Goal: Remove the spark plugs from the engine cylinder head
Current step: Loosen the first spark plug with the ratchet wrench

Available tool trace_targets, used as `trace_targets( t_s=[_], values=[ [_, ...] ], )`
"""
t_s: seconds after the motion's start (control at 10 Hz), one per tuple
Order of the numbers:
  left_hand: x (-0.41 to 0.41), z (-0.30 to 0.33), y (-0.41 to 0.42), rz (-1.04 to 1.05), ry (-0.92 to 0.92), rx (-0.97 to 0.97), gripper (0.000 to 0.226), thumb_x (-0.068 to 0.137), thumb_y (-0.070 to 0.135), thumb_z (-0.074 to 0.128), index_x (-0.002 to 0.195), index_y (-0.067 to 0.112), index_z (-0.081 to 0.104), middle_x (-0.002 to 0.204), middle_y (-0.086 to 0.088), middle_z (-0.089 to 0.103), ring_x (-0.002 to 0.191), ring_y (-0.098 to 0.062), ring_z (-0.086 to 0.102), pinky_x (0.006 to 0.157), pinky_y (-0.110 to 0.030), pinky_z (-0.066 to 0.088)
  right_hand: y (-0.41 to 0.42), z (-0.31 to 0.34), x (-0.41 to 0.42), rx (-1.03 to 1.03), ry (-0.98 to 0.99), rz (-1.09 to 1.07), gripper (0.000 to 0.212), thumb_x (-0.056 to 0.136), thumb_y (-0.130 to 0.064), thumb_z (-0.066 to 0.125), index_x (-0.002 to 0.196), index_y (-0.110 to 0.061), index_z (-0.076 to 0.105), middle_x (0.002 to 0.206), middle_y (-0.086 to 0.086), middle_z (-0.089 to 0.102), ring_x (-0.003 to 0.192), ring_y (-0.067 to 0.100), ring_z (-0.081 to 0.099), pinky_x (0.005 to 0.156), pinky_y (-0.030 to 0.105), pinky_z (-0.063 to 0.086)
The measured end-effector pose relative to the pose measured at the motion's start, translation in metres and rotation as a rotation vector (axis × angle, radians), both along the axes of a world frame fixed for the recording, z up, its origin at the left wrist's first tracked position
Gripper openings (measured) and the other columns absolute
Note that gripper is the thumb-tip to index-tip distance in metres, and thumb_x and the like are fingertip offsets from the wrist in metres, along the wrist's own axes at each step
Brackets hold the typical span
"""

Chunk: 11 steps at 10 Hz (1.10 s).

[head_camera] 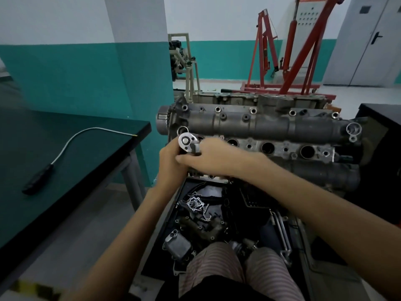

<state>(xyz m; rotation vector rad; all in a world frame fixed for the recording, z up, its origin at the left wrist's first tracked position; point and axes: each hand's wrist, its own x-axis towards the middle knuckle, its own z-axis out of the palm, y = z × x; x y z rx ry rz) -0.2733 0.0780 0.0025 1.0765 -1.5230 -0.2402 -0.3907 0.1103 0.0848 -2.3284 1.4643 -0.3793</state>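
1. Chrome ratchet wrench [188,144] is gripped by both curled hands, left hand [171,161] and right hand [208,158], over the leftmost plug well of the cylinder head [271,131].
2. Spark plugs cannot be seen.
3. Dark green tabletop [65,148] at left carries a flexible pickup tool [65,148] near its far edge.

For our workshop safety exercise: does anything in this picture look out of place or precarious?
Yes. The pickup tool on the green bench has its tip poking past the bench edge, where it could snag. Loose engine parts lie jumbled in the tray below the cylinder head.

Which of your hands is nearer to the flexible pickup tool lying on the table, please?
Left. The left hand grips the ratchet on the side toward the pickup tool; the right hand lies farther right.
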Motion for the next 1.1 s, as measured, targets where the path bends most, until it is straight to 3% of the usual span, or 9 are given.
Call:
trace_targets(
  t_s=[0.1,0.2,0.3,0.4,0.5,0.6,0.7,0.9,1.1],
  values=[
    [0.009,0.015,-0.004,-0.046,-0.275,-0.069,0.022,0.069,0.000,0.050,0.083,0.004,0.066,0.076,0.006,0.060,0.072,0.010,0.044,0.064,0.005,0.030,-0.007,0.027,-0.006,-0.608,0.545,-0.040,0.055,0.082,-0.069,0.043,0.058,-0.021,0.031,0.060,-0.004,0.036,0.050,0.011,0.032,0.046,0.025,0.018],
    [0.014,0.019,-0.009,-0.021,-0.247,-0.062,0.035,0.069,0.001,0.048,0.056,0.033,0.038,0.050,0.016,0.043,0.050,0.012,0.040,0.049,-0.002,0.029,-0.013,0.023,-0.003,-0.625,0.415,0.017,0.057,0.082,-0.071,0.039,0.056,-0.020,0.036,0.057,-0.006,0.037,0.049,0.007,0.031,0.047,0.025,0.017],
    [0.009,0.012,-0.005,0.040,-0.107,0.020,0.029,0.072,0.010,0.051,0.052,0.023,0.036,0.040,0.021,0.033,0.044,0.005,0.039,0.046,-0.003,0.031,-0.002,0.005,0.002,0.060,-0.231,-0.019,0.055,0.088,-0.063,0.037,0.063,-0.015,0.046,0.059,-0.002,0.047,0.049,0.010,0.045,0.046,0.022,0.036],
    [-0.007,0.006,0.000,-0.049,0.232,0.197,0.039,0.071,0.046,0.043,0.068,0.010,0.058,0.056,-0.004,0.060,0.057,-0.015,0.058,0.059,-0.030,0.046,0.009,-0.005,0.014,0.871,-0.869,0.007,0.056,0.091,-0.060,0.032,0.076,-0.008,0.047,0.060,0.005,0.052,0.046,0.015,0.054,0.056,0.029,0.050],
    [-0.004,0.011,0.005,-0.024,-0.007,0.075,0.027,0.075,0.047,0.042,0.081,0.029,0.061,0.067,0.008,0.062,0.072,-0.015,0.062,0.068,-0.020,0.049,0.001,-0.003,0.014,0.222,-0.381,-0.059,0.079,0.086,-0.071,0.013,0.073,-0.005,0.054,0.060,0.008,0.056,0.048,0.018,0.056,0.052,0.025,0.044],
    [0.009,0.025,0.000,-0.008,-0.359,-0.050,0.016,0.083,0.017,0.056,0.095,0.012,0.065,0.077,0.015,0.062,0.076,-0.009,0.058,0.060,-0.001,0.032,-0.007,0.020,0.000,-0.492,0.247,-0.063,0.075,0.086,-0.071,0.012,0.053,-0.015,0.049,0.053,-0.001,0.048,0.048,0.011,0.044,0.046,0.024,0.022],
    [0.020,0.028,-0.002,-0.042,-0.416,-0.071,0.008,0.083,0.001,0.058,0.080,0.006,0.063,0.074,-0.001,0.060,0.070,-0.026,0.061,0.055,-0.006,0.031,-0.015,0.018,0.000,-0.510,0.210,-0.035,0.069,0.089,-0.068,0.018,0.051,-0.017,0.043,0.051,-0.004,0.044,0.047,0.008,0.041,0.046,0.023,0.021],
    [0.016,0.017,-0.001,0.042,-0.230,-0.005,0.032,0.072,0.016,0.045,0.079,-0.009,0.065,0.058,-0.016,0.059,0.058,-0.031,0.056,0.056,-0.040,0.043,-0.002,-0.008,0.014,0.936,-0.895,0.031,0.065,0.086,-0.071,0.021,0.068,-0.011,0.040,0.060,0.005,0.042,0.053,0.018,0.046,0.062,0.031,0.047],
    [0.016,0.019,-0.014,0.115,-0.550,-0.108,0.019,0.079,0.039,0.045,0.069,0.023,0.045,0.062,0.006,0.052,0.056,-0.021,0.050,0.045,-0.023,0.018,-0.007,0.013,0.006,-0.546,0.281,-0.130,0.075,0.084,-0.073,0.011,0.050,-0.015,0.044,0.050,0.000,0.044,0.044,0.012,0.041,0.045,0.023,0.020]
  ],
)
